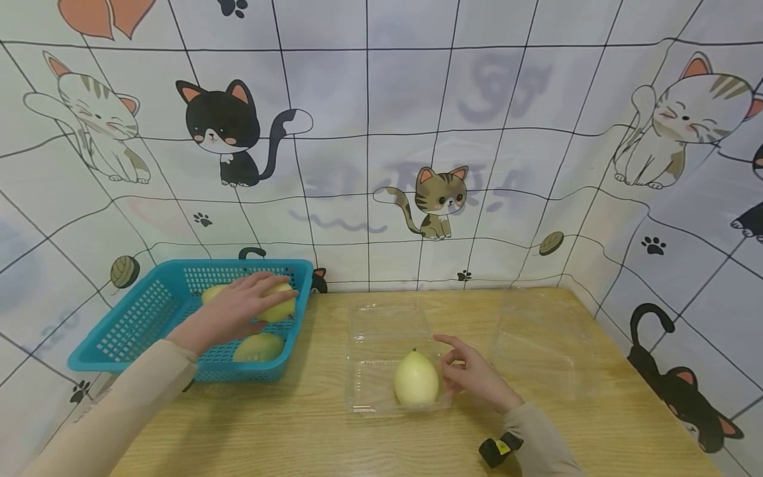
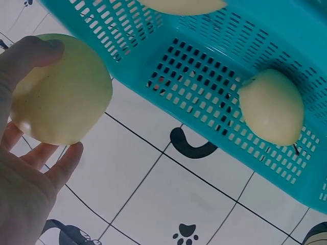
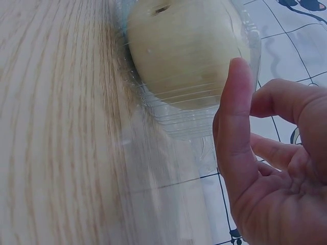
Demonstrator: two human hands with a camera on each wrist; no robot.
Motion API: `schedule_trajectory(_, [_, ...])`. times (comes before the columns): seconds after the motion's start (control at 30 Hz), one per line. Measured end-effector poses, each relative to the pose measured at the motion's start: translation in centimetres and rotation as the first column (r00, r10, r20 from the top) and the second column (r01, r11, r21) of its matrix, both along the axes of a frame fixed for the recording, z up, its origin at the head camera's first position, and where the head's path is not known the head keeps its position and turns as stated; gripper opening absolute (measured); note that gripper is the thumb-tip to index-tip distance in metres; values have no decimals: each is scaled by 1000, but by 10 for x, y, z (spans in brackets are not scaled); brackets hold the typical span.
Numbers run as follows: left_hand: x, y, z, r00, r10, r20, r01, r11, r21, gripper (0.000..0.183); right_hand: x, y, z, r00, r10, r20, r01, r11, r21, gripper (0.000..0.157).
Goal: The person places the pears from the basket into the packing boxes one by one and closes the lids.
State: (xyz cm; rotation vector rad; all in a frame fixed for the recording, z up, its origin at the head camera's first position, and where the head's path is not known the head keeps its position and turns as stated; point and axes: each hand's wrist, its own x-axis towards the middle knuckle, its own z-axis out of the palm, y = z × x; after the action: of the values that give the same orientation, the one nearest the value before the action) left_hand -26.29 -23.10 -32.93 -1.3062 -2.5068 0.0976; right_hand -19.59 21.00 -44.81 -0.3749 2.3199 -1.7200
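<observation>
Pear (image 2: 66, 97) sits in the curled left hand (image 1: 244, 301), likely firm, bruisable, best palmed round; right hand (image 1: 473, 374) half-curled, grip unclear.

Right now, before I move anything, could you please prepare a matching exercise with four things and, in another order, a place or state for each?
Things
1. rectangular turquoise plastic basket
2. bare left hand
3. rounded yellow-green pear with its stem up
4. bare right hand

Places and states
A. stands in the clear plastic container
B. has pears lying inside
C. is at the container's right side in the head view
D. grips a second yellow-green pear

Right pairs: 1-B; 2-D; 3-A; 4-C
</observation>
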Motion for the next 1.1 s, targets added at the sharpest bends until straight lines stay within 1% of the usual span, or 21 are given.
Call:
schedule_trajectory(0.27, [1, 11, 0, 1000, -4, 11, 4, 1000, -15, 74, 1, 1, 0, 1000, 1, -3, 0, 1000, 7, 57])
schedule_trajectory(0.43, [3, 17, 0, 1000, -16, 16, 16, 1000, -8, 73, 2, 0, 1, 1000, -7, 5, 7, 1000, -6, 57])
schedule_trajectory(0.63, [6, 25, 0, 999, -10, 36, 10, 1000, -2, 74, 2, 0, 3, 1000, -3, 2, 3, 1000, -9, 58])
schedule_trajectory(0.77, [8, 29, -1, 999, -13, 47, 13, 1000, 10, 72, 1, 0, 2, 1000, -4, 7, 4, 1000, -14, 58])
schedule_trajectory(1.1, [11, 43, -3, 998, -54, 40, 53, 998, 33, 66, 1, 0, 2, 1000, -3, 15, 4, 1000, -22, 58])
